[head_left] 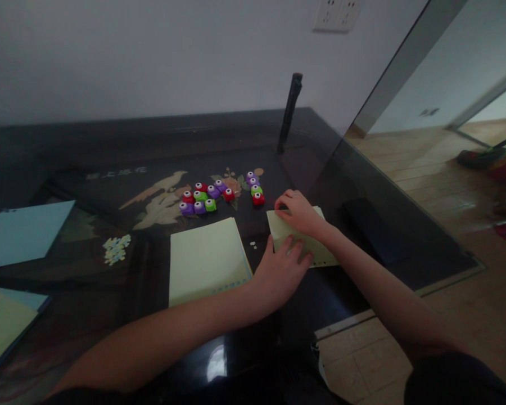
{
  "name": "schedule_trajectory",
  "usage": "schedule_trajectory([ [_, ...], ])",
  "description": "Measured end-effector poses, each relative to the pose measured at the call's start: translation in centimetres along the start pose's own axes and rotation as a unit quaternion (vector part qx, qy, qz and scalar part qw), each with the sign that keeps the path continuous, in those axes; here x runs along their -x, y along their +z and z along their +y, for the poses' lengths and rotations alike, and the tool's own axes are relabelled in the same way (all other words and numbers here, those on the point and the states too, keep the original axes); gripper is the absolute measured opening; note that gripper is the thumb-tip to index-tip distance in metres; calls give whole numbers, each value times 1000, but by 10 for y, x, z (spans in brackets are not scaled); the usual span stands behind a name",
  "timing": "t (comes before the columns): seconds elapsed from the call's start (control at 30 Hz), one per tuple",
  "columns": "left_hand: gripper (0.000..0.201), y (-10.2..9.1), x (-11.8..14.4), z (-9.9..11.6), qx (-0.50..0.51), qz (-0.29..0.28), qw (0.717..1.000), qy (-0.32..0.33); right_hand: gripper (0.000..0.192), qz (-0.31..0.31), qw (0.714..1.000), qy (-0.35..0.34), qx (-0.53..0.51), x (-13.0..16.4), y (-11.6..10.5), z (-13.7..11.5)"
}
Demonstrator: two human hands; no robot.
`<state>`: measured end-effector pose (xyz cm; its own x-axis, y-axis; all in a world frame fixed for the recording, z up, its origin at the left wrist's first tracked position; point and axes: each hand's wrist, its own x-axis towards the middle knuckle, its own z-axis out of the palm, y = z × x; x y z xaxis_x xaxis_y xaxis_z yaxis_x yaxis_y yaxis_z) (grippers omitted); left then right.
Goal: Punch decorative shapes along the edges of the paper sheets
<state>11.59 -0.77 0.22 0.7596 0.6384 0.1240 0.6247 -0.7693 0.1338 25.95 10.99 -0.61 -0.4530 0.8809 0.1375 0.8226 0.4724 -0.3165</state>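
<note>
Head view. Both hands rest on a pale yellow sheet lying flat on the dark glass worktop, near its right edge. The left hand lies palm down on the sheet's near left part, fingers spread; the placement reads as a hold-down that keeps the paper from sliding. The right hand sits on the far left corner with its fingers curled; its grip looks closed on the paper's edge, though the dim light leaves it unclear whether it pinches the sheet or only presses on it. The sheet thus lies under both hands, between them and the glass.

Just left of the left hand lies a second yellow sheet, flat and apart from the first. A few paper bits lie between the two sheets. Beyond the right hand stands a cluster of small punches, red, green and purple. A blue sheet lies well apart to the left.
</note>
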Motion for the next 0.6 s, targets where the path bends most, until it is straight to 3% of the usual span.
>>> schedule_trajectory([
  [0.3,33,-3,0,1,-3,0,1000,-4,11,6,999,-3,-53,-2,-5,-4],
  [0.5,35,-1,0,1,0,0,1000,-9,16,52,992,97,-61,19,-41,38],
  [0.6,34,-2,1,0,1,-7,1000,-7,17,32,989,132,-63,28,-48,52],
])
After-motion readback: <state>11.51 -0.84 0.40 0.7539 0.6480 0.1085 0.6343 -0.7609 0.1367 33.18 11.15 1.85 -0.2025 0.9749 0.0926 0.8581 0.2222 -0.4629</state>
